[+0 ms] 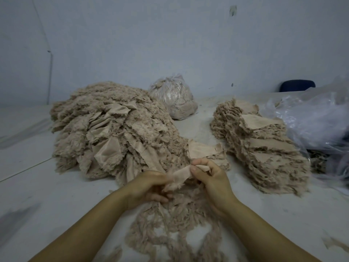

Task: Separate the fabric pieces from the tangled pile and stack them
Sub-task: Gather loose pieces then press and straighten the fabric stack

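Note:
A big tangled pile of beige fuzzy fabric pieces [113, 127] lies at the left centre of the table. To the right stands a tidy stack of the same pieces [262, 146]. One small beige fabric piece [181, 176] is held between both hands in front of the pile. My left hand [151, 188] grips its lower fuzzy end. My right hand [211, 178] pinches its upper end between thumb and fingers. Loose fuzzy trimmings [175, 227] lie on the table under my forearms.
A clear plastic bag stuffed with beige scraps [173, 97] sits behind the pile. Crumpled clear plastic bags [317, 121] lie at the far right. A dark chair back [297, 86] shows against the wall. The grey table [56, 195] stretches to the left.

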Available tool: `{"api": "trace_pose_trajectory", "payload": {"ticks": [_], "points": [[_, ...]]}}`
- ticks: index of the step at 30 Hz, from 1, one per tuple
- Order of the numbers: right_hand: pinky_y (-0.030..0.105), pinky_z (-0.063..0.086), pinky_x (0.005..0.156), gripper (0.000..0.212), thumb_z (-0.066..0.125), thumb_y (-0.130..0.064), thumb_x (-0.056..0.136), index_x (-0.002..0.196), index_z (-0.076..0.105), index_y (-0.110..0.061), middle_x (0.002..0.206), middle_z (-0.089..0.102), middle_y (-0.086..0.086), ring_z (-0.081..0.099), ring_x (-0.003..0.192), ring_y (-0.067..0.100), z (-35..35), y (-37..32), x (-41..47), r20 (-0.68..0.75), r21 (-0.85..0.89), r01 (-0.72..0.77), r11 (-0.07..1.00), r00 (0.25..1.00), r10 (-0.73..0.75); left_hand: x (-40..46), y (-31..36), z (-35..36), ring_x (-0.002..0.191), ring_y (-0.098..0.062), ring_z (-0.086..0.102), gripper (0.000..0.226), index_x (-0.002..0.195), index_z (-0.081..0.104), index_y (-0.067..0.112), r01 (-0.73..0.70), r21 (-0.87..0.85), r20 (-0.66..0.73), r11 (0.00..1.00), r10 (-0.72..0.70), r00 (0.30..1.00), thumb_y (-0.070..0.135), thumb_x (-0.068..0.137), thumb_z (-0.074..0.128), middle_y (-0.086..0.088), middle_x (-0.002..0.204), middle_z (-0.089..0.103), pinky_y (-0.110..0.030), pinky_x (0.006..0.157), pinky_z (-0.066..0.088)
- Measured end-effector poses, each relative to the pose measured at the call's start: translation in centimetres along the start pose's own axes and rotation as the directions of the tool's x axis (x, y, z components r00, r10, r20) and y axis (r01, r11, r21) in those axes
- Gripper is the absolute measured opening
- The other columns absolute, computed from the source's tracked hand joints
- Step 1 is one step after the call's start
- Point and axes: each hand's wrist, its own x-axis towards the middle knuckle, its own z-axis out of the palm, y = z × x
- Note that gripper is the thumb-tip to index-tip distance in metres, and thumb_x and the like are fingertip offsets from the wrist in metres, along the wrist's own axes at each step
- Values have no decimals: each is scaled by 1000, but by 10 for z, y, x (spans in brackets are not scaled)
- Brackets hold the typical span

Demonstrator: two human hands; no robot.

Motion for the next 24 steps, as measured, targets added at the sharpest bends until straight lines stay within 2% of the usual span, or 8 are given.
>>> {"api": "trace_pose_trajectory", "payload": {"ticks": [3,5,8,12,15,17,20,24], "points": [[25,52,63,8,72,-22,79,73,69,-19,71,64,3,60,66,14,1,-1,-7,178,-38,38,999,983,-30,8,2,9,73,-27,66,32,96,63,0,-23,-240,-157,970,-16,988,27,78,66,-18,86,63,-37,64,59],[24,46,60,38,70,-47,79,61,64,-14,61,57,10,53,58,19,-2,1,-11,291,-185,19,983,956,36,13,1,16,67,-21,60,16,93,59,5,-115,-249,-262,962,47,964,12,80,66,-14,79,60,-32,60,55],[27,48,60,52,67,-65,72,65,60,-14,60,57,6,54,59,19,0,-2,-10,149,-232,-142,962,972,180,14,1,18,72,-17,60,28,107,57,13,-236,-171,-305,957,176,936,-7,89,53,-10,85,62,-24,59,53],[36,56,77,62,64,-61,69,100,68,-8,82,74,2,70,79,21,1,-7,5,120,-54,-343,938,930,347,8,-1,22,74,-16,65,34,116,58,14,-280,-115,-97,953,270,958,-7,91,50,-8,85,67,-24,63,55],[38,55,79,41,74,-39,75,93,69,-2,94,71,20,68,83,29,14,-9,4,138,-138,-338,931,924,356,6,-2,22,85,-17,66,24,109,61,11,-320,-58,-81,946,315,946,-2,91,52,-8,100,68,-25,68,55],[28,50,60,22,74,-25,81,75,62,-8,78,64,16,59,67,19,22,-4,3,61,-212,-254,944,960,273,6,0,19,79,-13,64,17,96,63,14,-367,115,-168,923,382,909,3,94,51,-2,88,68,-22,66,52],[17,41,49,28,69,-19,87,65,53,-13,60,56,0,49,52,4,26,4,0,-3,-293,-86,952,996,90,14,-2,12,72,-4,55,31,75,59,25,-329,533,-322,779,547,773,3,95,48,11,72,59,-18,65,42],[17,39,57,30,65,-15,90,63,51,-13,60,50,-2,44,58,7,28,5,-5,-34,-352,38,935,998,-54,23,-12,15,72,-3,58,36,71,60,28,-283,536,-420,795,542,728,3,94,48,11,71,63,-21,66,45]]}}
